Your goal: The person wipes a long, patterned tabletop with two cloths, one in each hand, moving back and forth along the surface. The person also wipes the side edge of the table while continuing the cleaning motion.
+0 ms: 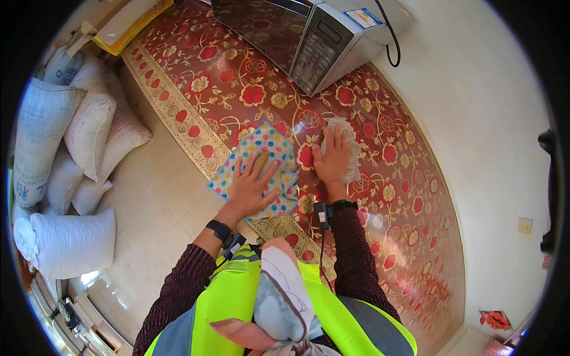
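Note:
My left hand (251, 187) presses flat on a white cloth with coloured polka dots and a blue edge (267, 138). Its fingers are spread, and one finger wears a tan covering. The cloth lies over the gold border and part of the red floral tablecloth (378, 187), its right side bunched up. To the right, my right hand (334, 153) rests palm down on a crumpled pale grey cloth (353, 162), thumb held apart. Both cloths touch the glossy, patterned table covering.
A silver microwave oven (327, 49) stands at the table's far end, its black power cord (392, 44) hanging beside it. The white wall (454, 102) borders the right side. Several stuffed sacks (73, 244) are piled on the floor at left, near a cardboard box (129, 26).

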The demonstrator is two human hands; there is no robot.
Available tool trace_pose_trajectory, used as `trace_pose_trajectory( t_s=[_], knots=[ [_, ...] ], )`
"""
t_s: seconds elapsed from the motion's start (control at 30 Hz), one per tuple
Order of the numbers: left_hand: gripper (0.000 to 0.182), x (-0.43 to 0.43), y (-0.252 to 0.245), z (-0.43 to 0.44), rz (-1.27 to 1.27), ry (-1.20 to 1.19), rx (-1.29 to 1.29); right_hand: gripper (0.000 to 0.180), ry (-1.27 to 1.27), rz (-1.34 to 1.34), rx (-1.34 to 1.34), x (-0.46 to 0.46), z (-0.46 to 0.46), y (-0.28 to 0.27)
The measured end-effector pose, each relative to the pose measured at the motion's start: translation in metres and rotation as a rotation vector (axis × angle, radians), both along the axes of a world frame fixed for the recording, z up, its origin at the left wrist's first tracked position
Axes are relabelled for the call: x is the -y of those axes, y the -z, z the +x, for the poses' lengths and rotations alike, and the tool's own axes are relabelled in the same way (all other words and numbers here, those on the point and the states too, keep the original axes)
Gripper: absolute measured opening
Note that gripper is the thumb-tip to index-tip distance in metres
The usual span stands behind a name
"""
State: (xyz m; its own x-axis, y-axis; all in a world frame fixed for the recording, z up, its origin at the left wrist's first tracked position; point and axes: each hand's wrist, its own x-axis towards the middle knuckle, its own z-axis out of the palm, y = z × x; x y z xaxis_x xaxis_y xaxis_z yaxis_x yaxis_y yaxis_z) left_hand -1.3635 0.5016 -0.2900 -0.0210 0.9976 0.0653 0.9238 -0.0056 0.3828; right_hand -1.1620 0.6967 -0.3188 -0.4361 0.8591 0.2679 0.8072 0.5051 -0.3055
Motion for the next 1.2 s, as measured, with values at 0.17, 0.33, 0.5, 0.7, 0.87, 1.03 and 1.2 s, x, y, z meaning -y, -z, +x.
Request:
trace_pose_trajectory(
  t_s=[0.17,0.33,0.5,0.7,0.87,1.03,1.2],
  knots=[
    [0.076,-0.006,-0.001,-0.010,0.029,0.048,0.053,0.066,-0.010,-0.039,-0.041,0.060,-0.016,-0.014],
    [0.075,-0.006,0.003,-0.036,0.022,0.143,0.065,0.066,0.015,-0.058,-0.003,0.112,-0.026,-0.020],
    [0.075,0.004,0.006,-0.085,0.027,0.153,0.065,0.067,0.055,-0.087,0.017,0.163,-0.042,-0.023],
    [0.074,0.015,0.005,-0.132,0.031,0.122,0.043,0.060,0.112,-0.143,0.033,0.180,-0.058,-0.025],
    [0.075,0.014,0.007,-0.133,0.044,0.112,0.051,0.057,0.127,-0.077,0.039,0.159,-0.069,-0.022],
    [0.074,0.012,0.009,-0.133,0.030,0.117,0.047,0.057,0.121,-0.018,0.017,0.097,-0.092,-0.012],
    [0.073,0.005,0.009,-0.141,0.045,0.156,0.022,0.061,0.148,-0.031,0.010,0.027,-0.118,-0.004]
  ],
)
